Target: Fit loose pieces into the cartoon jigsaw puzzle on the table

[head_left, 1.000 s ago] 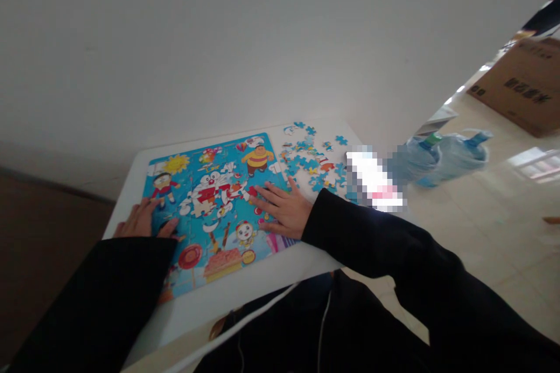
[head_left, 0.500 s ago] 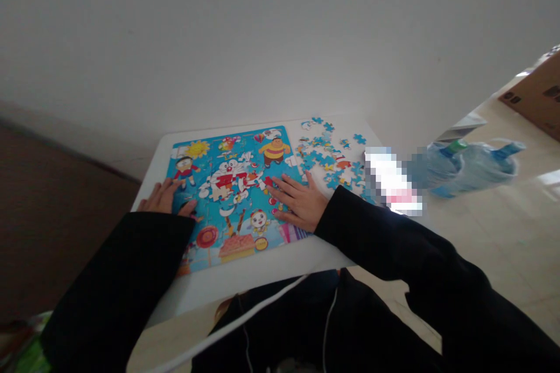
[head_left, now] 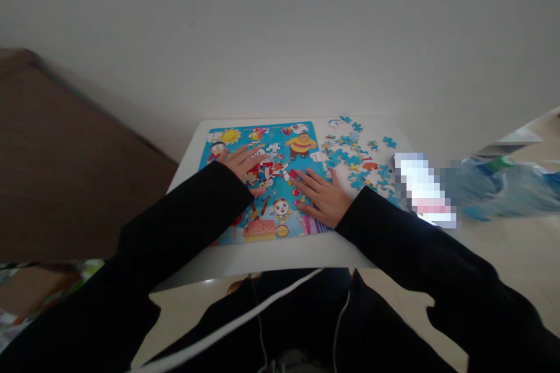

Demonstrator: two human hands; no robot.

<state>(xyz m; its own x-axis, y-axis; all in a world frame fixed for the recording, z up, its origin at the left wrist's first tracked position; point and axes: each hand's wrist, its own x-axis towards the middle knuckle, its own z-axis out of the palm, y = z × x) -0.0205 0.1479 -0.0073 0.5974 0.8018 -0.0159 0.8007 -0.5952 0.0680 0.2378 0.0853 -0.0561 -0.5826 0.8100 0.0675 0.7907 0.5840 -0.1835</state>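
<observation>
Left hand (head_left: 242, 165) over left-centre, right hand (head_left: 322, 197) on right side, of blue rectangular cartoon jigsaw puzzle (head_left: 280, 189); both palm-down, fingers spread, nothing visibly gripped.

Smooth puzzle board (head_left: 282, 187), probably coated cardboard; matt cloth sleeves (head_left: 192, 215); smooth tabletop (head_left: 289, 257).
</observation>
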